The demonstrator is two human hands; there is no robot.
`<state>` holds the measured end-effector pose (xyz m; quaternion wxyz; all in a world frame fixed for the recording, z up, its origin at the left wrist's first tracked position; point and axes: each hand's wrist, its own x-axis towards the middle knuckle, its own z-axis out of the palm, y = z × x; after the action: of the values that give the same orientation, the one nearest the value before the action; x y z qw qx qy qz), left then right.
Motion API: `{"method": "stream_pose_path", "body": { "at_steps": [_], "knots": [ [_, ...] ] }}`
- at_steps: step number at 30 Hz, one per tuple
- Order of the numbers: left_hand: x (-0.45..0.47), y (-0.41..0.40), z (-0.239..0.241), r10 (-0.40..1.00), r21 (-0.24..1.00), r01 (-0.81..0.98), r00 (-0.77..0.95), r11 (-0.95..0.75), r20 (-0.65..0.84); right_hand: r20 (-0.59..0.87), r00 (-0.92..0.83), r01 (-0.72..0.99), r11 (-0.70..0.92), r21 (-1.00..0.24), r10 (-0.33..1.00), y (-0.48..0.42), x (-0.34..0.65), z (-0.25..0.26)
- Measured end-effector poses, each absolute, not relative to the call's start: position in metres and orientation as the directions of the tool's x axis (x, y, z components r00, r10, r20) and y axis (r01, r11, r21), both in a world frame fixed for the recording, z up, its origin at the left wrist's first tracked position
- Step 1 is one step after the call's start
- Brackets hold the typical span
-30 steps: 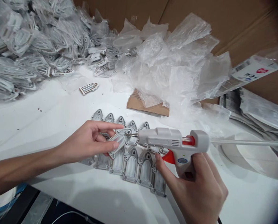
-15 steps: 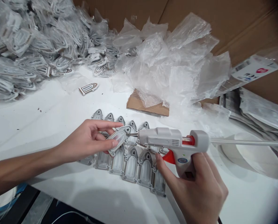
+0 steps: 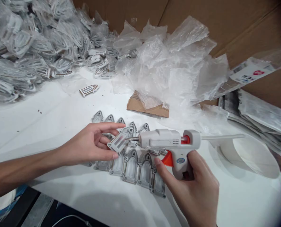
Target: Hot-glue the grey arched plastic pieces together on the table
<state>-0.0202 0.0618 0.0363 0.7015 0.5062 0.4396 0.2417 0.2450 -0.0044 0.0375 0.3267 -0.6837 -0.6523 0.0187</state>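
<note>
My left hand [image 3: 92,145] pinches a small grey arch-shaped plastic piece [image 3: 118,142] between thumb and fingers, tilted over the table. My right hand [image 3: 194,188] grips a white hot-glue gun [image 3: 169,144] with an orange trigger, index finger by the trigger. Its metal nozzle touches the right edge of the held piece. A clear glue stick pokes out of the gun's back. Below both hands, two rows of several identical grey arch pieces [image 3: 131,162] lie flat on the white table [image 3: 48,116].
A heap of bagged arch pieces [image 3: 31,41] fills the far left. Crumpled clear plastic bags [image 3: 173,63] pile at the centre back over a cardboard scrap [image 3: 145,107]. One loose arch piece [image 3: 88,90] lies alone. Cardboard walls stand behind; flat packets [image 3: 260,116] stack at right.
The held piece has turned in my left fingers, now showing its flat end toward me. The glue gun has shifted slightly left and my view has moved a little.
</note>
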Motion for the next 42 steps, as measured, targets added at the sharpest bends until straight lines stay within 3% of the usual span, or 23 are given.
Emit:
{"method": "stream_pose_path", "body": {
  "at_steps": [13,28,42],
  "knots": [
    [-0.0182,0.0602,0.0385,0.822,0.937,0.026,0.473,0.348,-0.318,0.331,0.123,0.854,0.07,-0.515,0.936,-0.007,0.2385,0.0372],
    [-0.0174,0.0582,0.0374,0.86,0.96,0.06,0.432,0.274,-0.273,0.299,0.107,0.852,0.067,-0.519,0.948,-0.0091,0.237,0.0356],
    [-0.0182,0.0538,0.0375,0.881,0.969,0.08,0.405,0.232,-0.245,0.324,-0.011,0.866,0.171,-0.469,0.946,-0.0078,0.2424,0.0358]
  ]
}}
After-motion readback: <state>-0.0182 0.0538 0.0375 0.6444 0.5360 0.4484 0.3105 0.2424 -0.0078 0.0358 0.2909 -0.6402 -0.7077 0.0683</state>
